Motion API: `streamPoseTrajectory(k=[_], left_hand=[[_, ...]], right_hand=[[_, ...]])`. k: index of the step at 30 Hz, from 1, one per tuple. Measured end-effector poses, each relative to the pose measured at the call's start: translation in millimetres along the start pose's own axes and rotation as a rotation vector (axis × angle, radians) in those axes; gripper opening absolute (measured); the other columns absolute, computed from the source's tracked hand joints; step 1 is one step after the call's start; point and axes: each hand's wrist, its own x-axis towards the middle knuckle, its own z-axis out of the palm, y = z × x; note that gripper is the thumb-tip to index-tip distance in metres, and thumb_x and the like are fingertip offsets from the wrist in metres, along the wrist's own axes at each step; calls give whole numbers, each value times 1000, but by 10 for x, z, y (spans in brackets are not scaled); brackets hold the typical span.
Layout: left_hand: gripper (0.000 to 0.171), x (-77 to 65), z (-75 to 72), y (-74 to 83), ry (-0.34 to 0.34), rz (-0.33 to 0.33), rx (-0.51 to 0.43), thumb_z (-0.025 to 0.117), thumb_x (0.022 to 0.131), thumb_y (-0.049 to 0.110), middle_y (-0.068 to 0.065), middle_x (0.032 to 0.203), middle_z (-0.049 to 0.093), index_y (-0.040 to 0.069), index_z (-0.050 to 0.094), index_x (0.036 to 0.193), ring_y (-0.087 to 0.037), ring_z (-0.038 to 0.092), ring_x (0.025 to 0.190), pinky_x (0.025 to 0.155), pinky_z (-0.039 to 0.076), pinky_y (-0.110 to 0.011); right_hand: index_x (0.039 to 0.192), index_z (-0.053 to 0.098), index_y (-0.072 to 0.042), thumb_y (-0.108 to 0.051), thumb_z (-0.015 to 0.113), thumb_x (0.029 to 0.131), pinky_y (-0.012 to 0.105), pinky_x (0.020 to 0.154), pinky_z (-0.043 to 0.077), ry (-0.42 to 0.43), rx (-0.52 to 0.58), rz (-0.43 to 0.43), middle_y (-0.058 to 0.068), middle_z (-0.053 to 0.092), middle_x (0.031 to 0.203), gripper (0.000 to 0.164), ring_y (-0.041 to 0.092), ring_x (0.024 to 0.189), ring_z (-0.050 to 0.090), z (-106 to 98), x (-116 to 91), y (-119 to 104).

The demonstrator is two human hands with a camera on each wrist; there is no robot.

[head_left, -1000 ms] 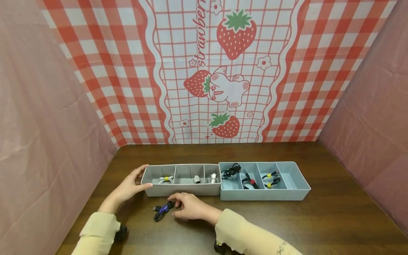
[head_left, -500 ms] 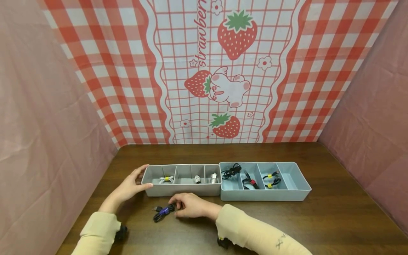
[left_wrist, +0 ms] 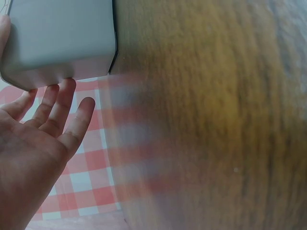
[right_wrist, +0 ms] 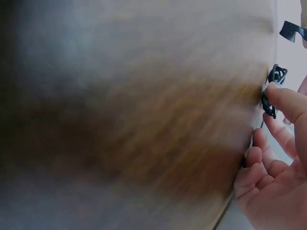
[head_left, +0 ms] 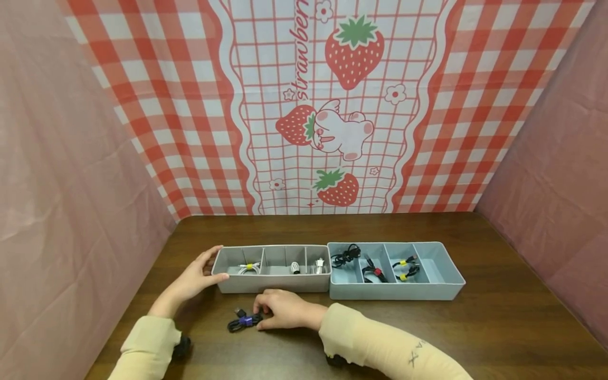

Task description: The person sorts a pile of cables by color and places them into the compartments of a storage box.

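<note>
A black USB cable point(head_left: 243, 321), bundled with a purple tie, lies on the table in front of the grey divided box point(head_left: 273, 285). My right hand point(head_left: 285, 310) pinches its right end between thumb and fingers; in the right wrist view the thumb lies over the black loops point(right_wrist: 269, 104). At the box's left end is my left hand point(head_left: 192, 279), thumb at the front rim and fingers towards the back corner. The left wrist view shows that hand's fingers point(left_wrist: 61, 108) fairly straight, several fingertips touching the grey end wall point(left_wrist: 62, 33), one apart from it.
White cables with a yellow tie point(head_left: 249, 268), a white coil point(head_left: 295, 267) and a white cable point(head_left: 319, 265) lie in the grey box. The light blue divided box point(head_left: 394, 292) beside it holds black cables point(head_left: 347, 256). A checked cloth point(head_left: 199, 158) hangs behind the table.
The purple-tied cable has turned on the table, its bundle now lying flatter and its plug pointing up-left. My right hand has shifted slightly down; the left hand stays at the grey box.
</note>
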Motion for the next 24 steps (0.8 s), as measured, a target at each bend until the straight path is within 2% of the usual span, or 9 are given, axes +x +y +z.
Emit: streamPoseTrajectory(k=[5,20,24], left_hand=[[77,2,7,4,0,-14,-7,71,86,18,-28,134,41,-1,27,145,-40,49,116,87,48,-38],[76,-4,0,13,-5,9,-42,71,85,15,-28,133,42,-3,27,145,-40,50,114,86,49,-39],[77,-6,-3,21,-7,8,-49,71,85,15,-29,133,41,-3,27,145,-40,50,115,86,49,-35]], right_hand=[[93,63,-25,-37,75,79,12,57,33,13,-36,-10,-11,49,81,22,-2,70,43,0,-28,-9],[85,65,-28,-32,75,74,10,56,33,70,-106,-55,-13,51,84,15,-3,71,44,-55,-172,-21],[85,65,-29,-31,74,74,10,55,34,83,-117,-71,-13,51,85,15,-3,72,44,-95,-204,-27]])
